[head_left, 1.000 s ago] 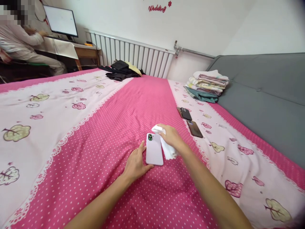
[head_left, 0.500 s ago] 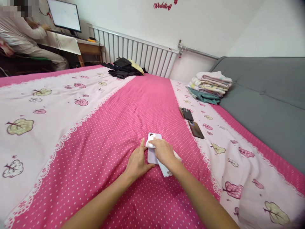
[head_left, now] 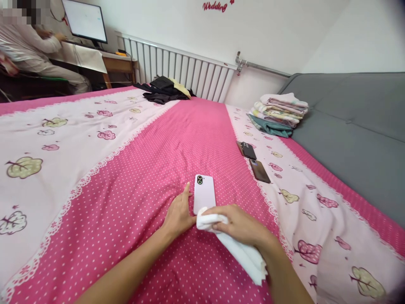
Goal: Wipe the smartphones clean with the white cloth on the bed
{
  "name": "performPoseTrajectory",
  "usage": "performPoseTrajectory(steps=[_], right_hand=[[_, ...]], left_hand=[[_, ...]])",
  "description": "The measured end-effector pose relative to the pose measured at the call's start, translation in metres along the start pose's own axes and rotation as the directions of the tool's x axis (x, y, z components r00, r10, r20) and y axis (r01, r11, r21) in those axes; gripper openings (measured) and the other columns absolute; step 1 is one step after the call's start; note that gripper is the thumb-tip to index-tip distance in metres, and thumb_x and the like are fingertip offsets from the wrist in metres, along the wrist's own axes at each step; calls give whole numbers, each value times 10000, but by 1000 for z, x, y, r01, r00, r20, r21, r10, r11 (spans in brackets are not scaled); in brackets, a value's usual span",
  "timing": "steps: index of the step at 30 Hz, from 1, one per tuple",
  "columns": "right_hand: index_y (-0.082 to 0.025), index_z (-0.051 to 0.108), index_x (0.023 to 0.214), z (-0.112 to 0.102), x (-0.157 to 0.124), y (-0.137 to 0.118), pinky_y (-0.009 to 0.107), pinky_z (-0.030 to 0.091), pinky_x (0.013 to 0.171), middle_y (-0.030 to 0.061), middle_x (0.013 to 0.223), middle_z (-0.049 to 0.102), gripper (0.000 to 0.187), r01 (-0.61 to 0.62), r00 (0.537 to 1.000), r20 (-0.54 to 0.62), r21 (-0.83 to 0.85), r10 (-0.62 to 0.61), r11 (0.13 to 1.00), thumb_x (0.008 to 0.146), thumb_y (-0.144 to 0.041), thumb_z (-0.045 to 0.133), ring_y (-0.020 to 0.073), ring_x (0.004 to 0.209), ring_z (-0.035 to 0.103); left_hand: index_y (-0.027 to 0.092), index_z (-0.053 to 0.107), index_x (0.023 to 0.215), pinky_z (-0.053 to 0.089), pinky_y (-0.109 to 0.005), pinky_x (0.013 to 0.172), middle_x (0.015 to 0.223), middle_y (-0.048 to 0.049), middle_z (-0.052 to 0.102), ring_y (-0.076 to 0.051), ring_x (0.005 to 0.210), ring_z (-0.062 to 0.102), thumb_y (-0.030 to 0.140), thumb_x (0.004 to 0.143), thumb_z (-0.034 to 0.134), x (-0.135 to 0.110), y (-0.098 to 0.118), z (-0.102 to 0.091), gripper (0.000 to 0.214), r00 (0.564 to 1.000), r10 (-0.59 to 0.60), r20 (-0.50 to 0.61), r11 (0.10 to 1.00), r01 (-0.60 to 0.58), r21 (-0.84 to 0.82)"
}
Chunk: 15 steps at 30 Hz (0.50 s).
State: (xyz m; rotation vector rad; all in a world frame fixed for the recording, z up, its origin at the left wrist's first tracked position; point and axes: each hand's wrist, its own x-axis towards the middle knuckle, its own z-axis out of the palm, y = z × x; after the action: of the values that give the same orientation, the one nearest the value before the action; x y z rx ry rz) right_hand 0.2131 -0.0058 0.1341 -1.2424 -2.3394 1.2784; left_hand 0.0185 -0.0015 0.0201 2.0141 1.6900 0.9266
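Note:
A pale lilac phone (head_left: 205,194) lies back side up on the pink dotted bedspread (head_left: 177,160), its dark camera block at the top left. My left hand (head_left: 179,213) rests along the phone's left edge, fingers apart, thumb by the lower corner. A white cloth (head_left: 242,251) is bunched in my right hand (head_left: 238,223), at the phone's lower end. One folded end of the cloth covers the phone's bottom edge, and the rest hangs down toward my right forearm.
Two dark phones (head_left: 248,150) (head_left: 260,171) lie to the right. Folded clothes (head_left: 280,109) are stacked by the grey headboard (head_left: 354,122). Black clothing (head_left: 163,90) lies at the far edge near the radiator (head_left: 177,63). A person (head_left: 41,55) sits at a desk with a monitor (head_left: 85,23).
My right hand has drawn the cloth from the camera end of the phone down toward its bottom edge, uncovering the camera block. The left hand stays beside the phone.

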Motion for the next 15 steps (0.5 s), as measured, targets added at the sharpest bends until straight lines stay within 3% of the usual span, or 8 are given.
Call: performPoseTrajectory(steps=[2, 3, 4, 6, 7, 8, 15], right_hand=[[-258, 648, 1175, -11, 3, 16, 346, 460, 902, 16, 1173, 663, 380, 2, 992, -128, 156, 18, 988, 802, -270, 581, 219, 1030, 623], [-238, 632, 1202, -15, 7, 26, 374, 451, 932, 35, 1197, 651, 416, 11, 964, -262, 183, 38, 983, 794, -314, 592, 234, 1067, 608], [-223, 625, 1213, -16, 12, 36, 394, 432, 968, 50, 1218, 638, 443, 25, 912, -406, 188, 55, 982, 786, -337, 593, 243, 1105, 588], [-191, 616, 1222, -12, 25, 55, 400, 429, 981, 82, 1226, 631, 479, 26, 763, -639, 181, 97, 983, 774, -356, 579, 251, 1110, 585], [-179, 610, 1229, -8, 31, 63, 399, 430, 984, 93, 1233, 626, 486, -1, 702, -701, 172, 123, 985, 777, -352, 560, 252, 1111, 585], [-171, 606, 1232, -2, 37, 69, 401, 431, 985, 98, 1240, 621, 487, -38, 679, -721, 153, 138, 987, 779, -339, 543, 255, 1116, 582], [-193, 614, 1212, 26, 48, 77, 405, 450, 960, 82, 1221, 620, 432, -177, 724, -690, -167, 14, 970, 820, -221, 436, 256, 1094, 582]], left_hand=[[116, 113, 1458, 462, -485, 946, 1219, -179, 606, -319, 1115, 573, 364, 636, 765, 0, 0, -1, 1078, 1000, 8, 6, 1000, -8, 8], [114, 109, 1459, 460, -489, 948, 1225, -181, 602, -321, 1119, 570, 369, 632, 770, 0, 0, -1, 1088, 1000, 12, 10, 1000, -12, 12], [111, 106, 1459, 459, -494, 949, 1228, -184, 599, -325, 1122, 568, 373, 629, 774, 0, 0, -2, 1097, 1000, 14, 12, 1000, -15, 17], [109, 102, 1459, 458, -503, 948, 1232, -187, 594, -331, 1126, 565, 374, 632, 774, 0, 0, -2, 1099, 1000, 19, 18, 999, -19, 27], [112, 98, 1460, 460, -504, 946, 1234, -186, 593, -333, 1130, 563, 373, 637, 770, 0, 0, -2, 1094, 1000, 22, 21, 999, -23, 31], [117, 95, 1460, 461, -505, 944, 1234, -183, 593, -333, 1133, 562, 371, 644, 765, 0, 0, -2, 1086, 999, 26, 25, 999, -27, 34], [155, 94, 1458, 457, -511, 952, 1256, -170, 584, -331, 1156, 551, 383, 671, 741, -1, -3, -1, 1044, 998, 61, 22, 997, -63, 55]])
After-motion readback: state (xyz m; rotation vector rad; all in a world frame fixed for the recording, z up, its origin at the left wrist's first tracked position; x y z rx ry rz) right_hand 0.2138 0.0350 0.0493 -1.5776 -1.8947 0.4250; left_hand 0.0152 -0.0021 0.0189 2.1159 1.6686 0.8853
